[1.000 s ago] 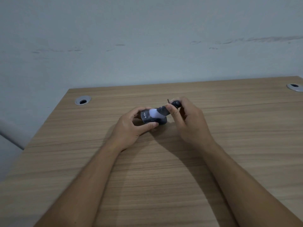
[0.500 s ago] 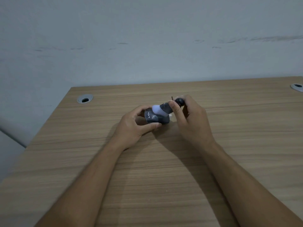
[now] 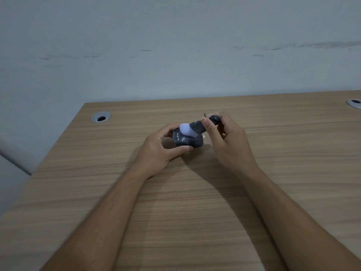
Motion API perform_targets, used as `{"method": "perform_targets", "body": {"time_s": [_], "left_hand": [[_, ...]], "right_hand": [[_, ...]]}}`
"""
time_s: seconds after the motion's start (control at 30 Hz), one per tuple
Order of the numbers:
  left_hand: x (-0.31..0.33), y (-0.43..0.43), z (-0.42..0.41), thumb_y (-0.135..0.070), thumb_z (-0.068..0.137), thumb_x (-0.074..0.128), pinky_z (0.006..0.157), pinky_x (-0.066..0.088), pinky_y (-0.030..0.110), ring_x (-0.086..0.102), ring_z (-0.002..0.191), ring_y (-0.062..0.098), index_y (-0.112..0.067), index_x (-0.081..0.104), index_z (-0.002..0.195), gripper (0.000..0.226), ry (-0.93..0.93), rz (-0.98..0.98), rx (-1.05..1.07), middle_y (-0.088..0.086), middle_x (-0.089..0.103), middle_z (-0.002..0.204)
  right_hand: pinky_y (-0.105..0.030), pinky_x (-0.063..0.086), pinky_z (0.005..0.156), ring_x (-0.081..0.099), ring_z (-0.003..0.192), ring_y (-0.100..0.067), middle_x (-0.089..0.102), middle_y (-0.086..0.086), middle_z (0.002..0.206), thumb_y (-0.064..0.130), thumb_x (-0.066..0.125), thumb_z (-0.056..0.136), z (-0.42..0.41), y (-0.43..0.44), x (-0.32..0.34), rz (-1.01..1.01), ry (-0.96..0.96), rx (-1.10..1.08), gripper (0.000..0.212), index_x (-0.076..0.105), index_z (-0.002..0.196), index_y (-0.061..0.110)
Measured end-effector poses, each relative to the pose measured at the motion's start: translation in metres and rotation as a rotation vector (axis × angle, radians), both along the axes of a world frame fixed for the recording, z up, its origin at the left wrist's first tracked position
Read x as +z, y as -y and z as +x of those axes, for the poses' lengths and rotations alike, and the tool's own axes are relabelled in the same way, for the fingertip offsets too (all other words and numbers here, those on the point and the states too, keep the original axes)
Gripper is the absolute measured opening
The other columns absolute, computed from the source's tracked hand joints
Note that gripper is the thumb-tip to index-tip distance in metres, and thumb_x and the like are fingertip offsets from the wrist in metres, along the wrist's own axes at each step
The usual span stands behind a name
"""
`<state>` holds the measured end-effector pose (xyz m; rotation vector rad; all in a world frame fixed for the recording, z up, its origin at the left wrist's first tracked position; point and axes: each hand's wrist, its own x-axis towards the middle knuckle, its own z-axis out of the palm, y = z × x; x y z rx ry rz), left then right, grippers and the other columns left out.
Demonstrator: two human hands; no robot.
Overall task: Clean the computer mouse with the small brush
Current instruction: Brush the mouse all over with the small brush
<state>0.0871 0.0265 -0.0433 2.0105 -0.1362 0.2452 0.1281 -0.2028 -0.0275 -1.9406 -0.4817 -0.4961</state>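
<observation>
A small black computer mouse (image 3: pixel 185 141) with white lettering rests on the wooden desk (image 3: pixel 195 192) near its middle. My left hand (image 3: pixel 160 147) grips the mouse from the left, thumb on its near side and fingers round the far side. My right hand (image 3: pixel 228 141) pinches a small brush (image 3: pixel 197 128) with a dark handle. The brush's white bristle tip (image 3: pixel 186 130) lies on top of the mouse. The handle's far end is hidden in my fingers.
Two round metal cable grommets are set in the desk, one at the back left (image 3: pixel 101 116) and one at the far right edge (image 3: pixel 354 103). A pale wall (image 3: pixel 175 45) stands right behind the desk. The desk's left edge runs diagonally.
The bristle tip has shifted slightly across the top of the mouse. Both hands keep their grips, and the whole scene has drifted a little in the view.
</observation>
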Motion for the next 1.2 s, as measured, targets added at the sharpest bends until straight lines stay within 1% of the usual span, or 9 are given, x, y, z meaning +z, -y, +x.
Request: {"method": "perform_targets", "body": {"time_s": [0.27, 0.43, 0.53, 0.63, 0.7, 0.83, 0.97, 1.07, 1.2], "left_hand": [[0.001, 0.002, -0.003, -0.033, 0.084, 0.102, 0.123, 0.055, 0.047, 0.076, 0.130, 0.009, -0.037, 0.077, 0.135, 0.057, -0.008, -0.077, 0.000, -0.016, 0.084, 0.131], [0.007, 0.005, -0.005, -0.029, 0.086, 0.101, 0.122, 0.055, 0.044, 0.077, 0.130, 0.012, -0.032, 0.077, 0.136, 0.055, 0.002, -0.067, -0.007, -0.010, 0.085, 0.131], [0.007, 0.003, -0.004, -0.026, 0.087, 0.101, 0.109, 0.060, 0.030, 0.078, 0.128, 0.011, -0.029, 0.077, 0.136, 0.055, 0.004, -0.082, 0.013, -0.008, 0.085, 0.130], [0.007, 0.002, -0.005, -0.024, 0.088, 0.099, 0.092, 0.063, 0.018, 0.078, 0.129, 0.013, -0.030, 0.077, 0.138, 0.055, -0.034, -0.170, 0.012, -0.007, 0.085, 0.131], [0.007, 0.003, -0.005, -0.023, 0.089, 0.098, 0.093, 0.067, 0.027, 0.078, 0.131, 0.017, -0.030, 0.077, 0.138, 0.054, -0.057, -0.211, 0.007, -0.007, 0.085, 0.132], [0.008, 0.002, -0.005, -0.025, 0.090, 0.097, 0.103, 0.069, 0.039, 0.078, 0.130, 0.015, -0.031, 0.076, 0.139, 0.053, -0.065, -0.198, 0.013, -0.009, 0.085, 0.132], [0.007, -0.001, -0.002, -0.024, 0.090, 0.098, 0.122, 0.057, 0.051, 0.077, 0.133, 0.014, -0.026, 0.075, 0.142, 0.056, -0.050, -0.181, 0.047, -0.007, 0.084, 0.136], [0.005, -0.001, -0.001, -0.027, 0.089, 0.099, 0.120, 0.058, 0.058, 0.078, 0.132, 0.016, -0.033, 0.076, 0.138, 0.055, -0.057, -0.189, 0.030, -0.009, 0.085, 0.133], [0.003, -0.002, 0.000, -0.034, 0.088, 0.098, 0.119, 0.058, 0.057, 0.077, 0.134, 0.017, -0.038, 0.076, 0.135, 0.053, -0.035, -0.186, -0.010, -0.009, 0.085, 0.134]], "right_hand": [[-0.005, 0.039, 0.064, 0.059, 0.068, 0.010, 0.063, 0.018, 0.076, 0.038, 0.067, 0.109, 0.019, 0.019, -0.010, -0.103, -0.107, -0.146, 0.017, 0.066, 0.100, 0.024], [-0.012, 0.042, 0.061, 0.061, 0.071, -0.008, 0.068, 0.002, 0.080, 0.049, 0.061, 0.111, 0.014, 0.017, -0.007, 0.008, -0.060, -0.099, 0.028, 0.071, 0.105, 0.024], [-0.014, 0.041, 0.062, 0.058, 0.067, -0.008, 0.069, 0.007, 0.082, 0.044, 0.064, 0.110, 0.010, 0.008, -0.008, -0.027, -0.036, -0.010, 0.022, 0.071, 0.108, 0.024], [-0.011, 0.041, 0.065, 0.058, 0.067, -0.001, 0.071, 0.017, 0.087, 0.040, 0.068, 0.109, 0.014, 0.009, -0.010, 0.009, -0.086, -0.067, 0.017, 0.075, 0.111, 0.025], [-0.010, 0.040, 0.066, 0.058, 0.068, 0.000, 0.073, 0.021, 0.095, 0.039, 0.069, 0.109, 0.016, 0.014, -0.010, 0.042, -0.104, -0.087, 0.016, 0.076, 0.116, 0.027], [-0.012, 0.041, 0.065, 0.056, 0.068, -0.006, 0.069, 0.015, 0.087, 0.039, 0.067, 0.110, 0.014, 0.023, -0.005, -0.042, -0.081, 0.025, 0.007, 0.071, 0.112, 0.033], [-0.015, 0.042, 0.065, 0.053, 0.069, -0.006, 0.062, 0.021, 0.079, 0.040, 0.062, 0.113, 0.013, 0.025, -0.002, -0.088, -0.073, 0.113, 0.012, 0.064, 0.101, 0.038], [-0.014, 0.041, 0.064, 0.055, 0.068, -0.011, 0.065, 0.014, 0.083, 0.039, 0.065, 0.111, 0.017, 0.025, -0.003, -0.059, -0.047, 0.052, 0.009, 0.069, 0.107, 0.032], [-0.012, 0.039, 0.065, 0.047, 0.060, -0.007, 0.073, 0.017, 0.099, 0.037, 0.075, 0.105, 0.018, 0.021, -0.004, -0.014, -0.042, -0.013, 0.021, 0.081, 0.123, 0.028]]}}
